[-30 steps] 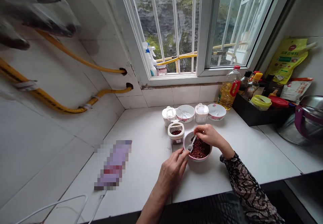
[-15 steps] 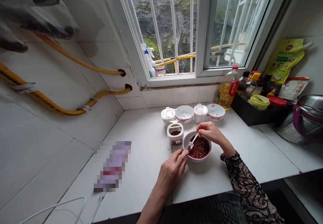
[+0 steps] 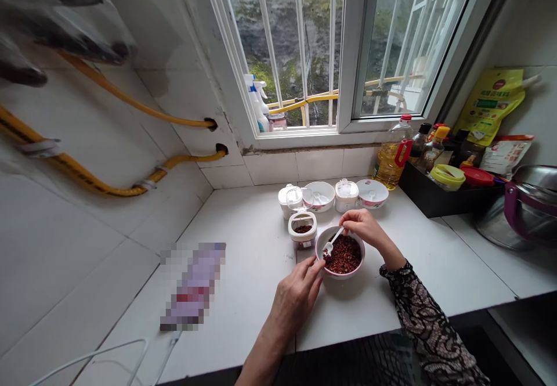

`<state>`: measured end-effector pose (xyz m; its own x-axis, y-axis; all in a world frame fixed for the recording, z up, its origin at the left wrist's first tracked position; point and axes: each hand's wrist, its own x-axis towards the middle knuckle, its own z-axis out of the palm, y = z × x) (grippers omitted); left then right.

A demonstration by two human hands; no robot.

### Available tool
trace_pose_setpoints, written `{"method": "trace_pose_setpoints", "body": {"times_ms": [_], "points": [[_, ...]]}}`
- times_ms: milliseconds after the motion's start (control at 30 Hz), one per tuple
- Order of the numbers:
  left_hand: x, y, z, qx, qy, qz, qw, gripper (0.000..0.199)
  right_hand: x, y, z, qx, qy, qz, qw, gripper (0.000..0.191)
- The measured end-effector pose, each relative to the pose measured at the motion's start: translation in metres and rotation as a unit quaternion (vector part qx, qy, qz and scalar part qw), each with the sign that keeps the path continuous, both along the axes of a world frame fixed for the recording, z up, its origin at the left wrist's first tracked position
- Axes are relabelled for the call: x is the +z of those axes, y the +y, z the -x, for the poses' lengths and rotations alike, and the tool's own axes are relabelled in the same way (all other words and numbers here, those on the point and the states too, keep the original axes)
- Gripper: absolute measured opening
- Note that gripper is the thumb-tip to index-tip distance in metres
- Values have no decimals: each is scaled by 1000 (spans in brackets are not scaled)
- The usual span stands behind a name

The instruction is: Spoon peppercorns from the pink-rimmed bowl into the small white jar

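A white bowl with a pink rim [image 3: 321,241] stands on the counter, holding many reddish-brown peppercorns [image 3: 348,255]. My right hand [image 3: 364,228] pinches the handle of a small white spoon [image 3: 335,238] over the bowl. The spoon's scoop rests low at the bowl's left side, with a few peppercorns at it. At the left rim, my left hand [image 3: 299,287] grips the bowl with its fingertips; the thumb is partly hidden. Just behind and left of the bowl is a seasoning jar [image 3: 300,239], lid raised, with peppercorns inside.
Behind are two white lidded jars [image 3: 288,201] [image 3: 346,201] and two flowered bowls [image 3: 319,203] [image 3: 372,200]. An oil bottle [image 3: 389,162], a black condiment box [image 3: 429,200] and a metal pot [image 3: 500,217] stand right. A blurred purple object [image 3: 195,287] lies left.
The spoon's scoop has shifted and turned slightly within the bowl's left side. My left hand and the bowl have stayed in place.
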<state>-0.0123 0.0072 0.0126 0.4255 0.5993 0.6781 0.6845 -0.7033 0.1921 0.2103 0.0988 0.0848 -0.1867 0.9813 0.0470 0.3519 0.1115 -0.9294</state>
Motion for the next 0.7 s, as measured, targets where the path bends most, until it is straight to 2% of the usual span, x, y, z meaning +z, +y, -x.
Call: {"method": "trace_pose_setpoints", "body": {"times_ms": [167, 267, 367, 467, 567, 633, 700], "points": [[1, 0, 0, -1, 2, -2, 1000, 30, -1, 4, -3, -26, 37, 18, 999, 12], [1, 0, -1, -2, -1, -2, 1000, 30, 2, 6, -1, -45, 79, -9, 996, 11], [1, 0, -2, -1, -2, -2, 1000, 29, 5, 4, 10, -84, 113, -104, 985, 13], [1, 0, -2, 2, -2, -2, 1000, 29, 6, -3, 28, -102, 80, -249, 960, 15], [1, 0, -2, 2, -4, -3, 1000, 29, 7, -11, 43, -44, -35, -376, 925, 15], [2, 0, -2, 3, -4, -2, 1000, 30, 8, -15, 44, -18, -79, -412, 908, 17], [3, -1, -2, 4, -1, 2, 1000, 30, 9, -15, 36, -37, -72, -410, 908, 17]]}}
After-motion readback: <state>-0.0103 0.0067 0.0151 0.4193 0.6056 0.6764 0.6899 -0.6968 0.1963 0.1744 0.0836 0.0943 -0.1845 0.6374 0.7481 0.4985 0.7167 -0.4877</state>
